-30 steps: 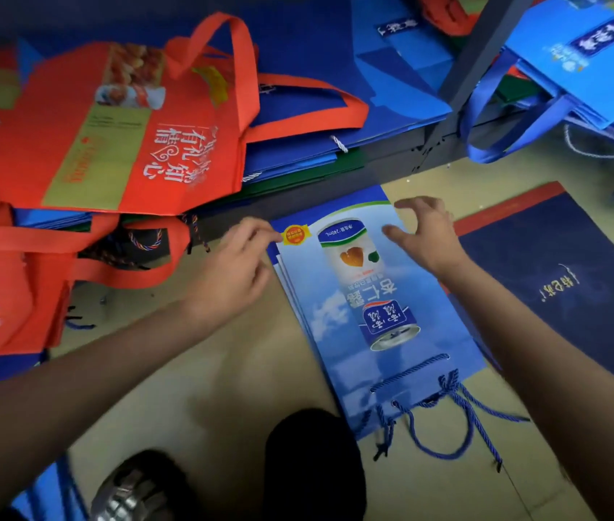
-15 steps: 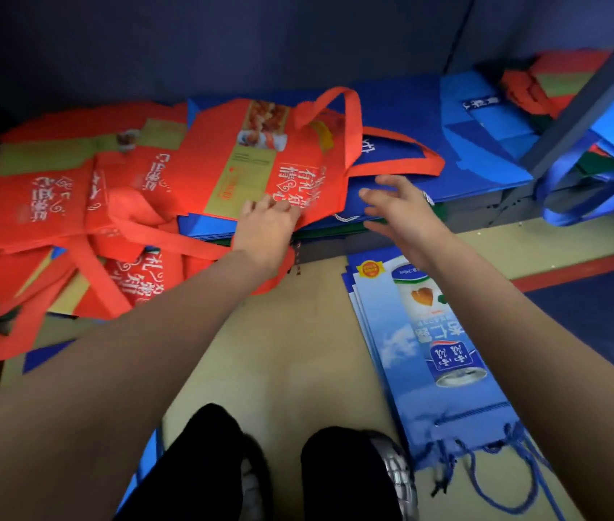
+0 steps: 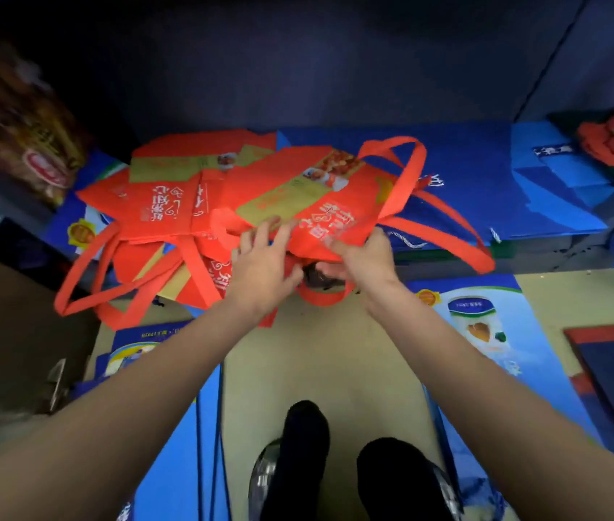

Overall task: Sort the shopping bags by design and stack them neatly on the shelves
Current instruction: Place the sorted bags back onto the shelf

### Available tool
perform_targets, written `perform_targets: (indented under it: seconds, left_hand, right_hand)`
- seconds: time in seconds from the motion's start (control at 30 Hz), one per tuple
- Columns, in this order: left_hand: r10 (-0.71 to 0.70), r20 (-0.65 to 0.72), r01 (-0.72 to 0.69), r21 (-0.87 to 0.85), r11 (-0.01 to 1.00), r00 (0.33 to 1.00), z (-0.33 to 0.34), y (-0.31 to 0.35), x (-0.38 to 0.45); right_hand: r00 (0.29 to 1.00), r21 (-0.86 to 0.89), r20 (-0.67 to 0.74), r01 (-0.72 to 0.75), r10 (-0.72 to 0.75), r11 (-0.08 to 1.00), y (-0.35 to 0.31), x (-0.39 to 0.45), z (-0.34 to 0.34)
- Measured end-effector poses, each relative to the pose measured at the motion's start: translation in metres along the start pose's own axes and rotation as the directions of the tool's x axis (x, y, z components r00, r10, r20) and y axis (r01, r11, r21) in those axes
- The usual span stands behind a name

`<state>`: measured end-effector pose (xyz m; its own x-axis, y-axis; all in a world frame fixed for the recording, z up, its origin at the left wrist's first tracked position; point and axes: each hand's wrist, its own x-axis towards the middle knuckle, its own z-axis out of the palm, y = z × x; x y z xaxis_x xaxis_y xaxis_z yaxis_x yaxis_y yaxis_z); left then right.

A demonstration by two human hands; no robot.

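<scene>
A: Start near. What lies this side of the fingers?

B: Blue bags on the floor: one stack [image 3: 185, 426] below the left hand, a can-print stack [image 3: 493, 332] below the right.

A: And the hands?

B: Both are at the near edge of the top red bag [image 3: 309, 197], on the low shelf [image 3: 523, 253]. The left hand [image 3: 260, 268] lies on it, fingers [image 3: 283, 231] nearly straight, thumb tucked under the edge. The right hand [image 3: 365, 257] pinches that edge, fingers curled round the fabric.

A: What could go wrong?

B: The bag sits on a loose red heap [image 3: 158, 204] just left of the fingers, and it hangs over the shelf edge. Pull it and I'd guess the heap slides off onto the floor.

A: Anything else?

B: Beyond the fingers its handle [image 3: 407, 171] arches up, and long loops [image 3: 459, 235] trail right over the flat blue bags [image 3: 486, 174] further back. Those could snag and drag that pile askew.
</scene>
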<state>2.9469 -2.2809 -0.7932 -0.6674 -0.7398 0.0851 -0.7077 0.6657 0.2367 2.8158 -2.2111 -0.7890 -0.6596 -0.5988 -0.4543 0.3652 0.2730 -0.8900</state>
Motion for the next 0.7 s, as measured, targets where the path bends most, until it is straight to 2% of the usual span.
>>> perform_targets:
  seconds: [0.03, 0.07, 0.1, 0.17, 0.2, 0.23, 0.27, 0.3, 0.33, 0.37, 0.4, 0.43, 0.47, 0.53, 0.57, 0.63, 0.7]
  left_hand:
    - [-0.048, 0.009, 0.048, -0.005, 0.999, 0.999, 0.000, -0.010, -0.002]
    - [-0.097, 0.026, 0.097, -0.013, 0.995, 0.995, 0.001, -0.020, -0.004]
    - [-0.120, 0.029, 0.121, -0.025, 0.992, 0.992, 0.003, -0.030, -0.005]
    - [-0.123, -0.010, 0.123, -0.054, 0.991, 0.992, 0.007, -0.049, -0.005]
    - [-0.141, -0.032, 0.139, -0.067, 0.988, 0.989, 0.009, -0.057, -0.005]
    - [-0.172, -0.044, 0.168, -0.078, 0.983, 0.984, 0.009, -0.062, -0.006]
    - [-0.203, -0.053, 0.197, -0.095, 0.976, 0.978, 0.008, -0.065, -0.005]
    - [-0.230, -0.061, 0.222, -0.112, 0.969, 0.971, 0.006, -0.067, -0.004]
    - [-0.253, -0.069, 0.244, -0.127, 0.962, 0.965, 0.003, -0.067, -0.003]
    - [-0.269, -0.075, 0.257, -0.139, 0.956, 0.960, 0.001, -0.067, -0.001]
    - [-0.271, -0.090, 0.256, -0.151, 0.955, 0.958, -0.002, -0.067, 0.001]
    - [-0.270, -0.109, 0.251, -0.162, 0.954, 0.957, -0.003, -0.068, 0.005]
    - [-0.272, -0.125, 0.250, -0.171, 0.953, 0.954, -0.004, -0.070, 0.011]
    - [-0.299, -0.129, 0.272, -0.188, 0.944, 0.946, -0.003, -0.076, 0.028]
    - [-0.334, -0.113, 0.308, -0.200, 0.930, 0.936, -0.001, -0.081, 0.039]
    - [-0.447, -0.040, 0.426, -0.236, 0.873, 0.894, 0.003, -0.088, 0.060]
    - [-0.537, 0.064, 0.527, -0.321, 0.787, 0.841, 0.005, -0.088, 0.080]
  right_hand:
    - [0.993, -0.067, 0.107, -0.041, 0.048, 0.997, 0.004, -0.016, -0.004]
    - [0.987, -0.143, 0.135, -0.062, 0.081, 0.988, 0.007, -0.027, -0.016]
    - [0.994, -0.211, 0.084, -0.045, 0.064, 0.976, 0.007, -0.034, -0.032]
    - [0.990, -0.346, -0.083, 0.077, -0.112, 0.935, -0.001, -0.035, -0.063]
    - [0.962, -0.426, -0.125, 0.169, -0.243, 0.889, -0.007, -0.034, -0.073]
    - [0.919, -0.493, -0.088, 0.294, -0.383, 0.819, -0.013, -0.032, -0.076]
    - [0.862, -0.577, 0.036, 0.431, -0.506, 0.694, -0.019, -0.029, -0.074]
    - [0.793, -0.666, 0.240, 0.554, -0.560, 0.499, -0.023, -0.026, -0.066]
    - [0.737, -0.718, 0.470, 0.639, -0.486, 0.275, -0.024, -0.018, -0.055]
    - [0.709, -0.738, 0.615, 0.672, -0.345, 0.066, -0.024, -0.009, -0.042]
    - [0.703, -0.733, 0.677, 0.671, -0.218, -0.111, -0.023, 0.001, -0.028]
    - [0.701, -0.713, 0.698, 0.660, -0.147, -0.237, -0.018, 0.011, -0.015]
    - [0.703, -0.700, 0.700, 0.640, -0.127, -0.317, -0.012, 0.021, -0.005]
    - [0.726, -0.721, 0.666, 0.569, -0.169, -0.396, -0.006, 0.037, 0.001]
    - [0.753, -0.758, 0.625, 0.522, -0.204, -0.391, -0.009, 0.044, -0.005]
    - [0.821, -0.838, 0.522, 0.441, -0.233, -0.321, -0.023, 0.056, -0.026]
    - [0.858, -0.892, 0.447, 0.407, -0.252, -0.197, -0.035, 0.066, -0.052]
